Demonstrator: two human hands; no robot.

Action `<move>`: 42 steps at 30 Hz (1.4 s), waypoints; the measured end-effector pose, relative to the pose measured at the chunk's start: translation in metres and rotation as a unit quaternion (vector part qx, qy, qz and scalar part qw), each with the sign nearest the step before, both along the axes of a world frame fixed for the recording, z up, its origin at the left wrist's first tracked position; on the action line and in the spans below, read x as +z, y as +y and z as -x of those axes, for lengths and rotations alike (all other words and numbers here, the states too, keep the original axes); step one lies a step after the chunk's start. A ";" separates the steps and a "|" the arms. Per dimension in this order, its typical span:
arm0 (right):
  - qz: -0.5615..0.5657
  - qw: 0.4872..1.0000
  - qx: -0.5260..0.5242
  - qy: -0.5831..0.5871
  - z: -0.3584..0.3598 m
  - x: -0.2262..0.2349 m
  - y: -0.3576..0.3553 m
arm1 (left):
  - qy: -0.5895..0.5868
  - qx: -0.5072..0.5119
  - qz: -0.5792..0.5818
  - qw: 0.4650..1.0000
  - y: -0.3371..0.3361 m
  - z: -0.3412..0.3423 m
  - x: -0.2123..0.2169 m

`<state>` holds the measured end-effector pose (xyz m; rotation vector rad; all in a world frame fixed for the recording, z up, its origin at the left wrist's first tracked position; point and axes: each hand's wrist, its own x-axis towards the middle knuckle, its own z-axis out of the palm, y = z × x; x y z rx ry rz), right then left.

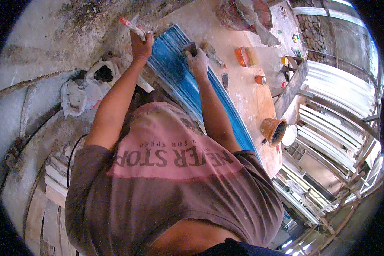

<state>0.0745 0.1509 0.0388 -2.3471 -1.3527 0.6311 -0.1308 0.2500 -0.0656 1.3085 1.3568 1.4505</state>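
Note:
A long blue panel [175,64] with ridges along its length lies slantwise over the pale table in front of me. My left hand [141,46], at its far left edge, is closed around a white-crusted handle with a red end [131,26]; the tool's other end is hidden. On the panel's right side, my right hand [198,63] grips a small dark block [189,48] against the ridges. White dust coats those fingers. Just right of that hand lies a white-crusted brush [214,54], and below it a small dark tool [225,80].
On the table [247,100] are a clear bottle with orange liquid [251,57], a smaller bottle [266,80] and a brown pot [273,130]. A dirty bucket [230,15] stands at the far end. Plastic bags [89,87] hang near the left wall. White strips [328,136] are racked at right.

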 end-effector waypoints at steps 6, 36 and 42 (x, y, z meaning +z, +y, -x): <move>-0.051 0.998 0.024 -0.006 -0.020 -0.016 -0.015 | 0.075 0.001 -0.054 0.996 0.000 -0.006 0.015; 0.190 0.755 0.516 -0.357 -0.038 0.019 0.119 | -0.025 -0.022 0.008 0.999 0.005 -0.008 -0.008; 0.131 0.777 0.498 -0.361 -0.026 0.047 0.107 | -0.063 -0.027 0.036 0.997 0.007 -0.007 -0.010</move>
